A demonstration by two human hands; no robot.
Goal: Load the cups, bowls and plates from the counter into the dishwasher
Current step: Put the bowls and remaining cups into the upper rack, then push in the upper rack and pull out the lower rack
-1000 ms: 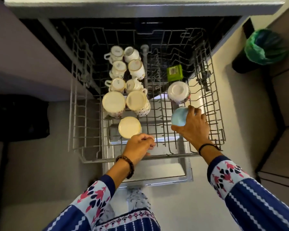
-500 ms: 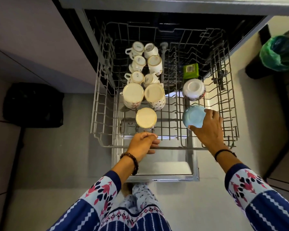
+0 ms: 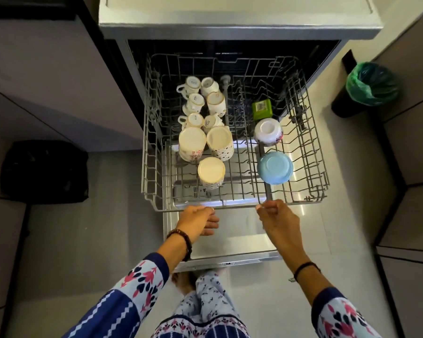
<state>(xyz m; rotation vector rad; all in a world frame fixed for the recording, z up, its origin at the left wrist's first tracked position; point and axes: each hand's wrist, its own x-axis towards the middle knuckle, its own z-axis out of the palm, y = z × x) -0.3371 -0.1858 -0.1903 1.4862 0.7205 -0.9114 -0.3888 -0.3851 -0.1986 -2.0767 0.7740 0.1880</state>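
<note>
1. The blue bowl sits upside down at 4 o'clock in the pulled-out upper rack, tilted on the tines. A white bowl is just beyond it at 3 o'clock, also inverted
2. The cups fill the rack's 9 to 11 o'clock side. There are small teacups at the back, two patterned mugs in front of them, and one more mug alone at 7 o'clock, all base up
3. This crockery looks like glazed ceramic, so I judge it stiff, fairly light, smooth enough to slip and liable to chip against the wire. A bowl is best taken across its foot ring and wall, a cup round its body or by its handle
4. The left hand is at 6 o'clock, knuckles right at the rack's front rail, with fingers loosely curled and nothing in them. I cannot tell whether it touches the rail
5. The right hand is at 5 o'clock just below the same rail, well clear of the blue bowl. Its fingers are half-curled with thumb and forefinger close together, and it holds nothing visible
6. A green box stands at 1 o'clock in the rack
</note>
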